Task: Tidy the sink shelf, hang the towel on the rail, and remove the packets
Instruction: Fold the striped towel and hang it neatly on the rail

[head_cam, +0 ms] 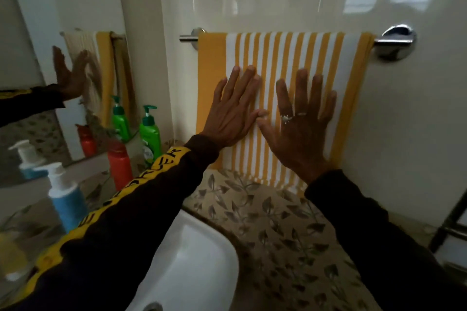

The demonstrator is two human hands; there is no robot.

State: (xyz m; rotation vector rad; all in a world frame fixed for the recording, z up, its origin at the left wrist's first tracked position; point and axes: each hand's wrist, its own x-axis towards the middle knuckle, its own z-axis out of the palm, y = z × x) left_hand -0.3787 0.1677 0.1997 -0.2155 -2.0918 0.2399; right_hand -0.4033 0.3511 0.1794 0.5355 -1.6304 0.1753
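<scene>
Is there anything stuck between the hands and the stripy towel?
No. The left hand and right hand both press flat on the towel with straight fingers, nothing between. The towel already hangs over the rail.

We look from our head camera, forward and slightly down, close to the towel (285,98) on the far wall, sink (192,260) near below, mirror (50,70) left.

Partly hidden black lettering on yellow sleeve stripe (161,166), not legible.
</scene>
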